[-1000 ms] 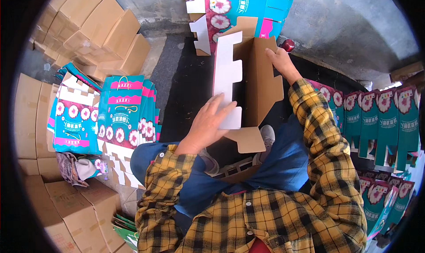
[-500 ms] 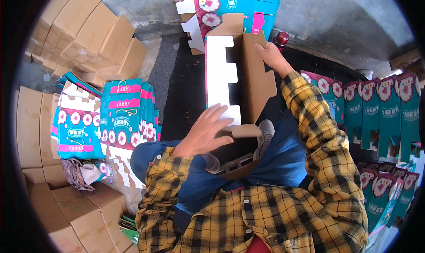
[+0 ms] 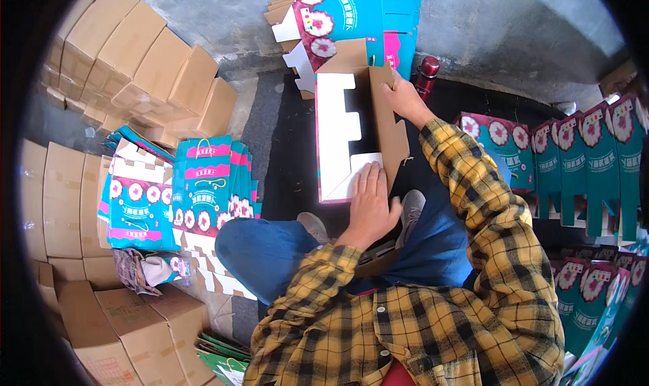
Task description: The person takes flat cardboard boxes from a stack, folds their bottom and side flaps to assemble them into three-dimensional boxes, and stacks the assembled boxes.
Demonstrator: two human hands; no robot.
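Rightward since the earlier frame goes the left hand (image 3: 369,208), and the near end flap (image 3: 364,161), which hung outward, is turned in over the opening. Left to right, with twelve at the top: brown cartons (image 3: 152,61) bank up at ten o'clock, and teal printed packs (image 3: 208,161) stand at nine. Left fingers lie extended and nearly together on that flap, thumb apart, gripping nothing. Toward one o'clock sits the open box (image 3: 385,132). It should prove light and fairly stiff, easily creased at its folds; wall edges offer better hold than the notched tabs. Between one and two, the right hand (image 3: 405,102) closes over the box's right wall, some fingertips hidden. Just beyond stands a red flask (image 3: 425,78); teal boxes (image 3: 591,146) line up at three.
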